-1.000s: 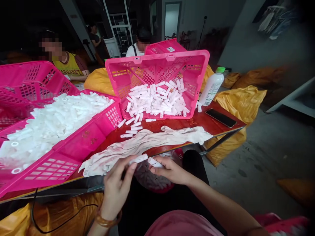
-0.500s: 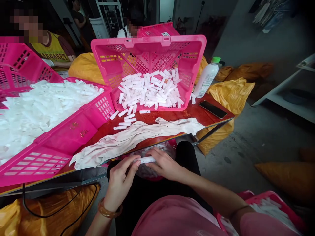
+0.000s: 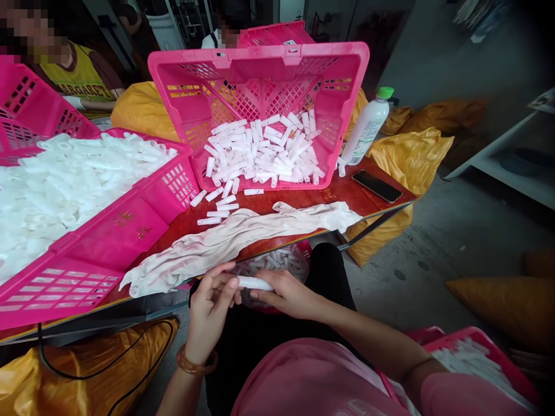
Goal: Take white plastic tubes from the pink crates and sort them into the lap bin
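Note:
Above my lap, a short white plastic tube (image 3: 255, 283) lies level between my two hands. My left hand (image 3: 213, 297) pinches its left end between thumb and fingers. Closed round its right end is my right hand (image 3: 284, 293). Just below the table edge, a basket of white tubes (image 3: 281, 261) shows partly behind my hands. A crumpled whitish cloth (image 3: 243, 237) stretches along the front of the table beyond them. Several loose tubes (image 3: 226, 200) lie behind the cloth, before a pink crate (image 3: 347, 124) tipped on its side with many tubes in it.
A pink crate heaped with tubes (image 3: 125, 222) stands at left. On the right of the red table (image 3: 329, 199) are a white bottle with a green cap (image 3: 366, 130) and a black phone (image 3: 377, 186). Yellow sacks (image 3: 407, 167) surround the table. A co-worker (image 3: 82, 69) sits across at left.
The tube has turned slightly, and the dark line on it no longer shows. My left fingers have curled and shifted a little left. The whole view has moved slightly.

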{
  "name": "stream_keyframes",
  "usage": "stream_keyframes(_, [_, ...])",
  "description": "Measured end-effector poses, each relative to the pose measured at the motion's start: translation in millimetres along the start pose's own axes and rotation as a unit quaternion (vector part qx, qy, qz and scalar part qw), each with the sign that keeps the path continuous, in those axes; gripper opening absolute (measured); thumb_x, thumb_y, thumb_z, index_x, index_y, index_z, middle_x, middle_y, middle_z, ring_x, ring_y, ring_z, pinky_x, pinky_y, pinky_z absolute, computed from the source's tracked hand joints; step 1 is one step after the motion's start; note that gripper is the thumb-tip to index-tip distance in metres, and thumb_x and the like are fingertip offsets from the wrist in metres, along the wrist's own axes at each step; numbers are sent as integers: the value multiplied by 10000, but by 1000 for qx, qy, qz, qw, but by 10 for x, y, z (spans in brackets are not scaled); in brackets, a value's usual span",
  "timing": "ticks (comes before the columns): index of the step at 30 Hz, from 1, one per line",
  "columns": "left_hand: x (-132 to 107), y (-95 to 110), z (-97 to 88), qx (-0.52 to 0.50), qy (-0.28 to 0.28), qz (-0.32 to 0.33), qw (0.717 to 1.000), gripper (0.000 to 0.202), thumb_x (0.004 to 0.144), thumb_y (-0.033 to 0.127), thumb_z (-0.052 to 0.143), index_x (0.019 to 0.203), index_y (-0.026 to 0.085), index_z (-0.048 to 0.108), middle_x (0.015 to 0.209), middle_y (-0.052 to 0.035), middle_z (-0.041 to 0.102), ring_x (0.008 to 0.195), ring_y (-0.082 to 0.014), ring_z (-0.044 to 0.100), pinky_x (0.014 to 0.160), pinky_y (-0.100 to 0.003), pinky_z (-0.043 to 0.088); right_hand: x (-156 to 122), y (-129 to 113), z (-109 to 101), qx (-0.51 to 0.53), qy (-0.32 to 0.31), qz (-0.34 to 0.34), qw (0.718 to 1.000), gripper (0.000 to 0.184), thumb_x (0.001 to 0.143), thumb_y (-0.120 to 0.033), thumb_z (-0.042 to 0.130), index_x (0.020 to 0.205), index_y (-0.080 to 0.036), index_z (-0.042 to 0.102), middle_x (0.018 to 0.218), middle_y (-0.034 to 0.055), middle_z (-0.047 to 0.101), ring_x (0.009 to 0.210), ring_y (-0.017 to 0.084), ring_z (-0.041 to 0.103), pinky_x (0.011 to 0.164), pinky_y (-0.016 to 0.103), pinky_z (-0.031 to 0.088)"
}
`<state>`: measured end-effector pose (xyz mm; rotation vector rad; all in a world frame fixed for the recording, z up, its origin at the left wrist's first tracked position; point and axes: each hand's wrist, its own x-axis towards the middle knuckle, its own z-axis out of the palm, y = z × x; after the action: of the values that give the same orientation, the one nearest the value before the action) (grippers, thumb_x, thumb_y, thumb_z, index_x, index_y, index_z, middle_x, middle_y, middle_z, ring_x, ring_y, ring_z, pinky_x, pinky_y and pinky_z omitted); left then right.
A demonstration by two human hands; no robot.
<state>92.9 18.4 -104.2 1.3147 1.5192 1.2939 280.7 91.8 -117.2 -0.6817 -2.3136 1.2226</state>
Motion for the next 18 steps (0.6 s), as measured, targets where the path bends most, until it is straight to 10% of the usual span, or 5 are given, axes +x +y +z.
stream_keyframes(6, [54, 21, -146, 133, -71, 147, 978, 199, 956, 240, 521, 813, 173, 642, 777, -30, 624, 740, -149, 589, 731, -262, 458, 24, 23, -55, 205, -161, 23, 965, 314, 993, -451, 467, 1051, -158, 566, 683, -50, 466, 564, 83, 442, 541, 191, 385])
stream_keyframes(10, [69, 6, 25, 132, -7, 67, 989, 341, 984, 313, 481, 675, 179, 539, 637, 15, 508, 607, -121, 483, 612, -239, 382, 36, 17, 56, -78, -32, 36, 996, 208, 1006, -271, 432, 1114, -138, 551, 842, 39, 607, 684, 136, 560, 616, 236, 451])
stream_keyframes(13, [88, 14, 174, 124, 48, 4, 991, 380, 978, 387, 487, 657, 184, 506, 594, 32, 464, 567, -115, 435, 574, -237, 347, 59, 27, 117, -316, 31, 39, 947, 281, 998, -163, 375, 1233, -114, 522, 963, 122, 652, 816, 209, 623, 662, 286, 484])
stream_keyframes(18, [176, 25, 277, 80, 56, -29, 995, 404, 969, 427, 492, 642, 190, 476, 562, 42, 425, 535, -114, 399, 543, -238, 324, 71, 43, 14, -327, 35, 45, 943, 289, 1004, -146, 346, 1224, -113, 531, 983, 133, 653, 839, 212, 630, 704, 309, 495])
